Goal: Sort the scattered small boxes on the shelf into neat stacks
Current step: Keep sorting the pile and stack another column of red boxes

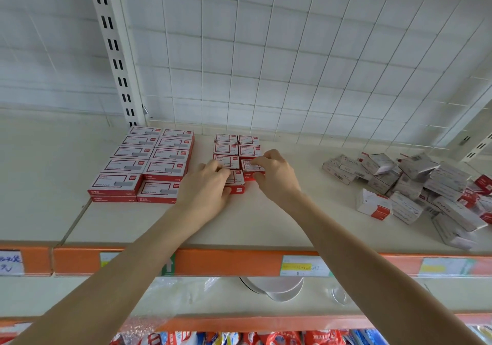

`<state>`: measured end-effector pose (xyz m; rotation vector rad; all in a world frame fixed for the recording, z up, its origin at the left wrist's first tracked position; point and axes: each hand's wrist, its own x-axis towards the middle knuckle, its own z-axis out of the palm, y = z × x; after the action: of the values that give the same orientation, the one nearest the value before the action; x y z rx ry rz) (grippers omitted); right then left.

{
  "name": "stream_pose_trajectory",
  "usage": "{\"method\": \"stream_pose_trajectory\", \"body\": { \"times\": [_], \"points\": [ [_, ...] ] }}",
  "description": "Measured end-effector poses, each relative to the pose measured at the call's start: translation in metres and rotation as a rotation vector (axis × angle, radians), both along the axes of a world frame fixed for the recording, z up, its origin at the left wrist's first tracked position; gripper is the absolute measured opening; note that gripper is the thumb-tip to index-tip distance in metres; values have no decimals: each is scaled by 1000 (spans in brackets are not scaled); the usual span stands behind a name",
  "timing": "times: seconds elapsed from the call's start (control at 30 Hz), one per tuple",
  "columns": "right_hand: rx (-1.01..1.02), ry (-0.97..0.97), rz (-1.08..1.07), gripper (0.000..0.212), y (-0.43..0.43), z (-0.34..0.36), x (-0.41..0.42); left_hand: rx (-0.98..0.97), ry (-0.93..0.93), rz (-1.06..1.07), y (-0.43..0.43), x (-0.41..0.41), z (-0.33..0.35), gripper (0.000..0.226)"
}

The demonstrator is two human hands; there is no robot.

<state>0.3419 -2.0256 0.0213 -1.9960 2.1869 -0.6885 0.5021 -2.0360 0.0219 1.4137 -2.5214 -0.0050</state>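
From my end the small boxes (pixel 165 158) read as printed cardboard, red and white with a faint sheen. The loose pile (pixel 426 192) looks like the same card, only greyer. I see the shelf (pixel 279 211) as smooth, matt, cream-painted metal, the back grid (pixel 292 51) as white-coated wire, and the orange edge strip (pixel 226 260) as glossy plastic carrying paper labels (pixel 304 266).

Behind the work area you face a white wire grid panel (pixel 292 51), flanked by a slotted upright (pixel 117 51) at the left and another slotted post (pixel 479 146) at the far right. Along the front edge runs an orange price rail (pixel 226 260) carrying a handwritten label (pixel 10 262), a green label (pixel 169 264) with a white arrow, and a yellow-and-white price label (pixel 303 266). Below it, the lower shelf (pixel 80 294) holds a white round object (pixel 277 288) and clear plastic wrap (pixel 165 288). Coloured packets (pixel 266 338) show at the bottom edge.
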Motion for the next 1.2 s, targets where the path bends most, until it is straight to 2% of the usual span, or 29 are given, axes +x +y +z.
{"method": "stream_pose_trajectory", "body": {
  "times": [0.47,0.73,0.93,1.2],
  "points": [
    [-24,20,-4,31,-6,-1,2,17,29,-12,-5,5,2,35],
    [-53,-2,23,27,-9,-3,9,38,49,-5,-4,6,4,41],
    [-55,-6,5,27,-9,-5,8,53,26,77,-2,5,3,49],
    [-59,-5,-24,27,-9,-5,3,131,109,41,-8,1,0,41]
  ]
}}
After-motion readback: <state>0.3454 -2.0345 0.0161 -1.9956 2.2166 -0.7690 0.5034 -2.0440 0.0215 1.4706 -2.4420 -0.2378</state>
